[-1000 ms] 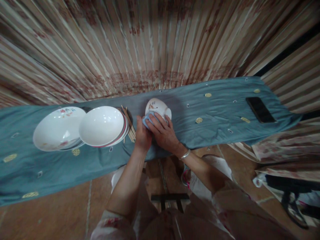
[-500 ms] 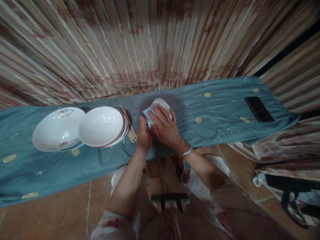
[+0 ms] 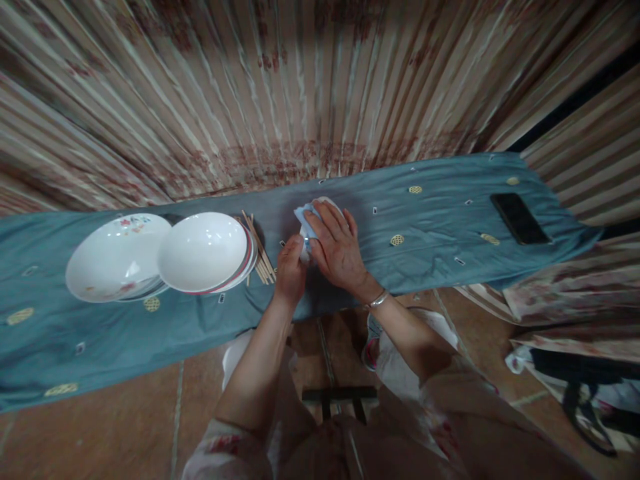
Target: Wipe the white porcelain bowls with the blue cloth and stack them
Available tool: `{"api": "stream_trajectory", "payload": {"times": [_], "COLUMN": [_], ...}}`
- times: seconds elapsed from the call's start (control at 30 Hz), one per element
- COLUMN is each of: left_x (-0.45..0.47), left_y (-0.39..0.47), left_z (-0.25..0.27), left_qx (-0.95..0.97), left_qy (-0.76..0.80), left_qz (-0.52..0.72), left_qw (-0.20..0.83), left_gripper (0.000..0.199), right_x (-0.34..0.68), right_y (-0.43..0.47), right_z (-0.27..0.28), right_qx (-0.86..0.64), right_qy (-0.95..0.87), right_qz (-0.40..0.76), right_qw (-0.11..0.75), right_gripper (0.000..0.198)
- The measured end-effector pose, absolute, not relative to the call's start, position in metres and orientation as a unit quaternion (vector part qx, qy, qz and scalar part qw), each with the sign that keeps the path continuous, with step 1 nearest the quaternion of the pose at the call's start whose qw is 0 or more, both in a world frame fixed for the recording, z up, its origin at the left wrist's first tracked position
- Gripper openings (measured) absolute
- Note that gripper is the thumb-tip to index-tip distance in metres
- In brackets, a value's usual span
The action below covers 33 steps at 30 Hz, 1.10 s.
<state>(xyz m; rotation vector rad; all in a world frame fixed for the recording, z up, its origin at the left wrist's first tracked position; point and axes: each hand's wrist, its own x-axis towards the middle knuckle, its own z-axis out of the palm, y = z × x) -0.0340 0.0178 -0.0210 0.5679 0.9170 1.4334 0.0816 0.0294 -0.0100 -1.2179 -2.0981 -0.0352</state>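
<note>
Bowl (image 3: 305, 255) is in your grip, mostly hidden: your left hand (image 3: 291, 270) pinches its near edge, while your right hand (image 3: 340, 250) curls over a blue cloth (image 3: 304, 216) and presses it there. You look mid-wipe; how much of the surface is done, I can't tell. Just to your left lie wooden chopsticks (image 3: 263, 260), then stacked white bowls (image 3: 203, 250) and a wider floral bowl (image 3: 113, 260); whether they're wiped doesn't show. Rightward, well apart, a black phone (image 3: 520, 219) lies on the counter (image 3: 440, 220).

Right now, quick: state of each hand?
Left hand: closed, holding the bowl.
Right hand: closed over the blue cloth, holding it against the bowl.
</note>
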Motion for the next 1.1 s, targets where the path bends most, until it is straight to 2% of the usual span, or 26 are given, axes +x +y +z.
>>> {"api": "stream_trajectory", "payload": {"times": [0.37, 0.67, 1.1], "left_x": [-0.035, -0.041, -0.042], "left_y": [0.018, 0.015, 0.016], "left_z": [-0.029, -0.02, -0.023], "left_qx": [0.305, 0.343, 0.336], "left_qy": [0.382, 0.448, 0.457], "left_qz": [0.633, 0.605, 0.605], "left_qw": [0.6, 0.561, 0.559], "left_gripper": [0.018, 0.018, 0.024], "right_x": [0.101, 0.116, 0.131], "right_y": [0.047, 0.069, 0.092], "right_z": [-0.007, -0.028, -0.06], "right_qx": [-0.483, -0.481, -0.481], "right_qy": [-0.773, -0.726, -0.63], "right_qz": [0.071, 0.153, 0.336], "right_qw": [0.405, 0.468, 0.509], "right_gripper": [0.05, 0.053, 0.057]}}
